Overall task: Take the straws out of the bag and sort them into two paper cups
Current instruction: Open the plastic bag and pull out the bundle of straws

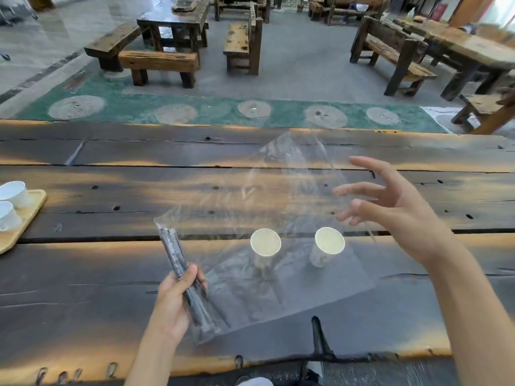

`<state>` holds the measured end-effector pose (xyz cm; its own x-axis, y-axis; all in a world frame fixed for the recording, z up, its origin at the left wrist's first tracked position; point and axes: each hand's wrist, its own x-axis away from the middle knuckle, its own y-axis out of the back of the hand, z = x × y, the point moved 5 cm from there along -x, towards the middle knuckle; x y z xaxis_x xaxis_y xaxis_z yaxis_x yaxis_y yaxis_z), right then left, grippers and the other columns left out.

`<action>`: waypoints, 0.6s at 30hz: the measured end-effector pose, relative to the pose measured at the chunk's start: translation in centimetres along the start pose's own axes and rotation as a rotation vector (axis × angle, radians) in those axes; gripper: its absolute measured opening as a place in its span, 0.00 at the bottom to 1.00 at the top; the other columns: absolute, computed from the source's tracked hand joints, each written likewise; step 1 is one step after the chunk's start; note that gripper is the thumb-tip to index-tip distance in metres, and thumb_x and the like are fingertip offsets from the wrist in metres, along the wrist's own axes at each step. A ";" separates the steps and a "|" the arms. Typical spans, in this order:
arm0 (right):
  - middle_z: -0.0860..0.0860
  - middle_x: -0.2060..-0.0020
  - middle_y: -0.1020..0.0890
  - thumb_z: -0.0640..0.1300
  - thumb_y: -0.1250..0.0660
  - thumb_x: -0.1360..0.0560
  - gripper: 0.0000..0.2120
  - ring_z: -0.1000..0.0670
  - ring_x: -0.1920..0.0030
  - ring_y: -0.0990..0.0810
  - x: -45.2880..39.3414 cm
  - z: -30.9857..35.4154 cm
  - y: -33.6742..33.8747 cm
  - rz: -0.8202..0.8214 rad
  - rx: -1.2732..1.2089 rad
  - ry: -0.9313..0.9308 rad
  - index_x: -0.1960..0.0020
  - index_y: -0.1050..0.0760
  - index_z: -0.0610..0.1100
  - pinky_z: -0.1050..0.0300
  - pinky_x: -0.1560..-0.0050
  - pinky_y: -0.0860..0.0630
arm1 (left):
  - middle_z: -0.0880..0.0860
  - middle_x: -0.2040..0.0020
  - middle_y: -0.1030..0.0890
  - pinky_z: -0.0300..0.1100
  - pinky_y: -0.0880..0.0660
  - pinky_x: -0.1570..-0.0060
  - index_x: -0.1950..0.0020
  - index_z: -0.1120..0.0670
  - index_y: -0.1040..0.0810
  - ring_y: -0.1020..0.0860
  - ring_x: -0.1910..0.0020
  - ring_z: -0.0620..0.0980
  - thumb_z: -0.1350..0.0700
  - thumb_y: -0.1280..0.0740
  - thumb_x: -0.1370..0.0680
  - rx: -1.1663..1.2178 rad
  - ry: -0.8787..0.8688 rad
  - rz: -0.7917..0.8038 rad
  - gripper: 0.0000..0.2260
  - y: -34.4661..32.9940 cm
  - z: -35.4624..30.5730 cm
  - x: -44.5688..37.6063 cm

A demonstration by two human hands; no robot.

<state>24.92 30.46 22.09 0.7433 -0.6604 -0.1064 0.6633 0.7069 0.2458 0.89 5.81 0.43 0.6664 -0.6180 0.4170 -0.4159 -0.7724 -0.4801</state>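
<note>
My left hand (174, 305) grips a bundle of dark straws (174, 253) through the edge of a large clear plastic bag (281, 196). The bag hangs spread out above the table, and the straws lie inside it along its left side. Two white paper cups stand upright on the table behind the bag film, the left cup (265, 242) and the right cup (329, 240), both with nothing in them. My right hand (390, 201) hovers to the right of the bag with fingers spread and straight, holding nothing that I can make out.
The dark wooden plank table (83, 288) has cracks and holes. A light wooden tray (26, 218) with two white ceramic cups (12, 194) sits at the left edge. Benches and tables stand on the floor beyond the far edge.
</note>
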 end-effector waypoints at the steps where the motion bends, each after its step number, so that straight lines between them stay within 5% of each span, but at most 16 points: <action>1: 0.42 0.47 0.16 0.31 0.33 0.24 0.27 0.42 0.58 0.16 -0.4 -0.1 -0.5 0.035 0.068 -0.010 0.32 0.28 0.54 0.52 0.55 0.20 | 0.53 0.66 0.23 0.39 0.21 0.69 0.56 0.58 0.26 0.22 0.70 0.48 0.61 0.35 0.21 -0.033 -0.008 0.001 0.04 0.2 -0.3 0.1; 6: 0.47 0.61 0.17 0.26 0.39 0.23 0.17 0.50 0.64 0.20 -1.6 -2.0 -2.0 -0.002 0.216 -0.067 0.43 0.20 0.42 0.55 0.59 0.23 | 0.52 0.67 0.22 0.40 0.21 0.67 0.55 0.58 0.26 0.23 0.68 0.49 0.57 0.32 0.25 -0.120 -0.065 0.020 0.06 0.7 -1.6 0.9; 12: 0.48 0.63 0.21 0.29 0.42 0.21 0.16 0.57 0.66 0.22 -1.7 -4.3 -3.4 -0.093 0.187 -0.221 0.40 0.22 0.42 0.59 0.56 0.23 | 0.53 0.66 0.22 0.44 0.22 0.59 0.54 0.57 0.26 0.23 0.65 0.51 0.55 0.30 0.27 -0.168 -0.171 -0.013 0.08 1.6 -2.2 1.2; 18: 0.49 0.65 0.23 0.45 0.35 0.20 0.10 0.49 0.62 0.26 -1.8 -5.3 -4.3 -0.053 0.202 -0.318 0.58 0.19 0.44 0.54 0.53 0.27 | 0.53 0.65 0.22 0.48 0.25 0.56 0.54 0.57 0.25 0.24 0.63 0.53 0.55 0.30 0.27 -0.203 -0.217 -0.035 0.07 1.6 -2.5 1.5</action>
<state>21.16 29.92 16.13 0.6236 -0.7625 0.1723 0.6457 0.6266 0.4364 -0.35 3.33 2.23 0.7901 -0.5616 0.2457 -0.4909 -0.8197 -0.2951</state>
